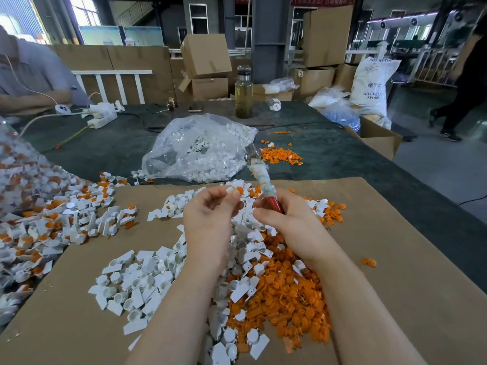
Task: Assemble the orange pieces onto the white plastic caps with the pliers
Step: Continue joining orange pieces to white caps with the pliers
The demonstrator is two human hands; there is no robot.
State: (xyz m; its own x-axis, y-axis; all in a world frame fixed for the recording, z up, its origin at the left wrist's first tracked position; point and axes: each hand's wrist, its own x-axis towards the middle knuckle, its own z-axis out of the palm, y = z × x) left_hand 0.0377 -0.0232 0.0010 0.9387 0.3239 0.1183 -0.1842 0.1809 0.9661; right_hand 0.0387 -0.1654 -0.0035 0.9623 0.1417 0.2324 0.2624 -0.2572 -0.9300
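Cardboard sheet (395,259) on workshop table, frame centre. Left hand (208,219) pinches white cap (229,190) with orange piece (240,190) at fingertips. Right hand (292,222) grips pliers (263,180) by red handle, tip pointing up. Loose caps and orange pieces piled below hands.
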